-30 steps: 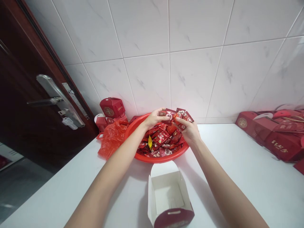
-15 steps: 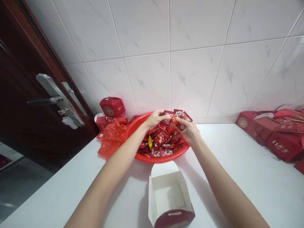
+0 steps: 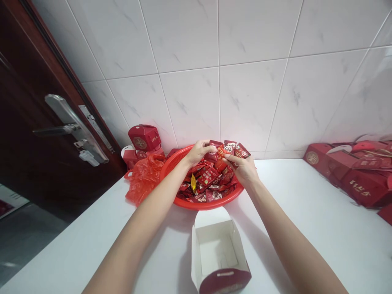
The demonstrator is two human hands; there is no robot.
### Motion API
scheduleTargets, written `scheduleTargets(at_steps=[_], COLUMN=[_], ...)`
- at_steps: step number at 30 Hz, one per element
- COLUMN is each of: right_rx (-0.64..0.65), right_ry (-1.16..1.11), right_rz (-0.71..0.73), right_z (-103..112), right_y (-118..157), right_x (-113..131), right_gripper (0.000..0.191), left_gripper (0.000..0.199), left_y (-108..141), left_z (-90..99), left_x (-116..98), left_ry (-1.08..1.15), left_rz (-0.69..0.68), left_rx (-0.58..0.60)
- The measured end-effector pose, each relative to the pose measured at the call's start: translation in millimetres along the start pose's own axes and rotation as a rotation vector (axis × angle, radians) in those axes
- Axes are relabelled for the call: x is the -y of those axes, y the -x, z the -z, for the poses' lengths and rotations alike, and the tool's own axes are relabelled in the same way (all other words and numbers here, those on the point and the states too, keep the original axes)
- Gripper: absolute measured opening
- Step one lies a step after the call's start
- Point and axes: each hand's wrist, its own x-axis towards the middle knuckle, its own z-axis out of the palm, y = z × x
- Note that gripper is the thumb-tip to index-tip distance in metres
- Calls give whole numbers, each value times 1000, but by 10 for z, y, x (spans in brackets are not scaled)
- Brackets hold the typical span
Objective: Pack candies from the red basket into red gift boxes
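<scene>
Both hands are raised over the back of a red plastic basket [image 3: 196, 207] heaped with small red packets [image 3: 207, 175]. My left hand [image 3: 198, 152] pinches a dark red packet [image 3: 216, 144] between thumb and fingers. Fanned out in my right hand [image 3: 245, 166] are more red packets [image 3: 241, 151], one with a white patch, held under the thumb. The packets of the two hands meet in the middle. In front of the basket stands an open box [image 3: 217, 249], white inside with a dark red front flap; nothing lies in it.
Red boxes [image 3: 143, 137] and a crumpled red plastic bag [image 3: 143, 179] lie left of the basket. More red boxes [image 3: 352, 171] line the right side of the white table [image 3: 294, 196]. A tiled wall rises behind; a dark door [image 3: 27, 122] is at left.
The packets in my hands are spread a little wider, and the one with the white patch shows more. My right thumb has shifted slightly left. Basket and open box stay in place.
</scene>
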Motion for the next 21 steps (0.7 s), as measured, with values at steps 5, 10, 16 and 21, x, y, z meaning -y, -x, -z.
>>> scheduleTargets(at_steps=[5, 10, 16, 21], right_rx=[14, 39, 68, 87], right_ry=[50, 85, 123, 95], right_rz=[39, 53, 51, 29], right_z=[13, 27, 34, 29], right_y=[-8, -9, -2, 6], right_x=[-22, -45, -59, -34], right_gripper=[24, 26, 26, 25], left_gripper=[38, 44, 44, 44], left_y=[26, 32, 40, 40], left_z=[-54, -71, -72, -72], left_x=[-5, -1, -26, -12], left_ry=[-20, -44, -49, -51], left_rz=[10, -17, -45, -67], left_rx=[11, -20, -29, -50])
